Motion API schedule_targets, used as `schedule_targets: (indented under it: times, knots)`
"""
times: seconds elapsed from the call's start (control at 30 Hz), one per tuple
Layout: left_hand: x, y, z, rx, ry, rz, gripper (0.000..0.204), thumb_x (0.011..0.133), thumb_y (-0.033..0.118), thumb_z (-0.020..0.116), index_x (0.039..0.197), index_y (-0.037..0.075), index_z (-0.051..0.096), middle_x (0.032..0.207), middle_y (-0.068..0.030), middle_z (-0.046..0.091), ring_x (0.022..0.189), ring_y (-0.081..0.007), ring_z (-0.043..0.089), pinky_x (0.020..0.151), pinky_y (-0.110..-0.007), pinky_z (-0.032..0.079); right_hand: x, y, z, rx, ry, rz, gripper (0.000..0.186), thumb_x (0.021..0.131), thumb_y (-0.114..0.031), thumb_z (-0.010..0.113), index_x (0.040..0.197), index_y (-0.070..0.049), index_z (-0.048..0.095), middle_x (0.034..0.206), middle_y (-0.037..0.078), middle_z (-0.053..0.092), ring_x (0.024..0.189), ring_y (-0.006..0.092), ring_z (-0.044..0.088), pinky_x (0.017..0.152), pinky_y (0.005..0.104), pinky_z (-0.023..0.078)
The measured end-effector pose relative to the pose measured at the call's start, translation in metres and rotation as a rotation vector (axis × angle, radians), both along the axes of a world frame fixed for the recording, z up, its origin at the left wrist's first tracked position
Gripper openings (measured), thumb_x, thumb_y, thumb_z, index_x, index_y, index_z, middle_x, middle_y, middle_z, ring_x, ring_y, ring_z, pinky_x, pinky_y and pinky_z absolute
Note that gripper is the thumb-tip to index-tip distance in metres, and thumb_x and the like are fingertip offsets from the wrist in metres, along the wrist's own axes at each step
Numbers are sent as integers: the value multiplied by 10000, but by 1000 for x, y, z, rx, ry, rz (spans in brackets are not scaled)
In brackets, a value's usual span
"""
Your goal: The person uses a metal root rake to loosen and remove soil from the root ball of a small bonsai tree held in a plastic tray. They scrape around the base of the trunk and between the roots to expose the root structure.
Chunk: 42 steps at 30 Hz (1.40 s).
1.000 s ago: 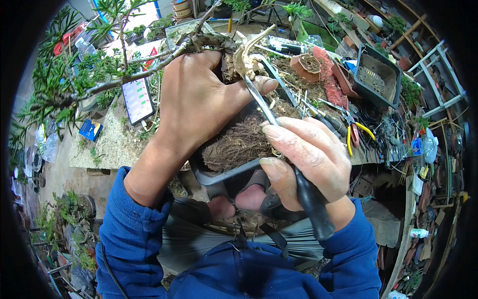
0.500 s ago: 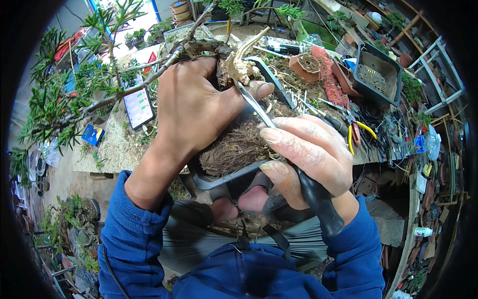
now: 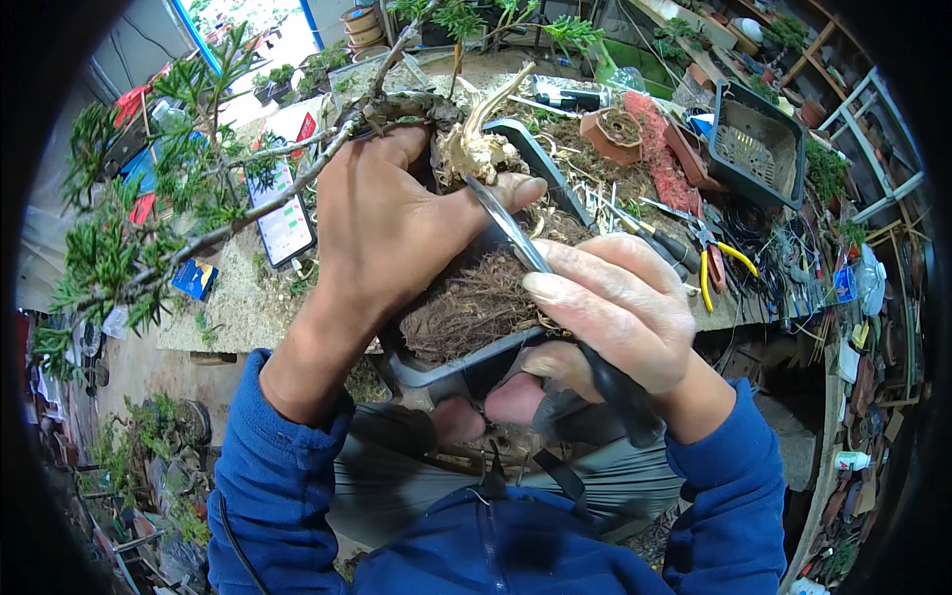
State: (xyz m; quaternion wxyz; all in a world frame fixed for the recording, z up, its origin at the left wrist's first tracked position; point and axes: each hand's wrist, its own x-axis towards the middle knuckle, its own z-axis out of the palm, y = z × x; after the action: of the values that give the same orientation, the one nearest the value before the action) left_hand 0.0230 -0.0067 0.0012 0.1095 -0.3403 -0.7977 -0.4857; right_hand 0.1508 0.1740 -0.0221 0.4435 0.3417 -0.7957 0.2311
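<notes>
A small conifer, a bonsai juniper by its look, stretches its leafy branch [image 3: 238, 213] to the left. Its trunk has a patch of bare pale deadwood [image 3: 481, 149]. My left hand [image 3: 382, 213] is wrapped round the trunk, the thumb pointing right just below that wood. In my right hand [image 3: 620, 312] is a carving tool [image 3: 511, 228] with a narrow metal blade and black handle. The blade's tip touches the lower edge of the pale wood, close to my left thumb. Beneath both hands a dark plastic pot [image 3: 466, 367] holds a fibrous root ball [image 3: 466, 307].
On the worktable [image 3: 228, 322], left of the pot, lie a phone [image 3: 285, 223] and a blue packet [image 3: 194, 279]. Yellow-handled pliers [image 3: 716, 253], a small clay pot [image 3: 610, 137] and an empty dark tray [image 3: 756, 144] are to the right. Wood shavings litter the tabletop.
The carving tool's tip has shifted slightly left and down along the pale wood. My right thumb has dropped away from the blade towards the handle. My left hand keeps its hold.
</notes>
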Motion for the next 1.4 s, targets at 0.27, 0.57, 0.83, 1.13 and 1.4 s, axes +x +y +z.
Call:
schedule_targets:
  times: [0.27,0.57,0.83,1.13,1.4]
  knots:
    - [0,-1,-3,-16,-7,15,504,714,493,927,910,44,806,774,-137,761,700,-306,744,691,-402,576,17,-27,33,-151,-161,-79,368,840,-180,883,1085,42,721,953,188,762,779,357,756,676,435,582]
    - [-3,-1,-5,60,33,-32,470,736,454,927,855,17,804,676,-146,732,585,-281,713,585,-373,549,7,-34,6,-72,35,-128,305,839,-136,840,1038,72,739,904,215,725,726,338,705,662,409,600]
    - [-4,-1,-2,67,24,-57,449,762,444,908,901,27,818,726,-144,755,623,-271,734,615,-371,561,-9,-10,-11,18,81,-50,433,770,-186,869,1123,33,748,1070,214,747,780,313,694,649,395,580]
    - [3,3,2,83,-25,-30,460,735,429,939,936,34,815,819,-120,790,713,-245,764,704,-359,588,-1,-1,-5,-5,-15,-4,489,748,-210,879,1167,6,748,1123,206,751,837,326,702,707,394,580]
    - [6,-8,10,-132,-112,-36,444,744,335,932,1016,13,793,931,-124,800,792,-208,763,790,-331,590,3,-6,4,-75,-80,7,449,749,-138,877,1155,2,749,1108,199,753,867,352,719,764,408,593]
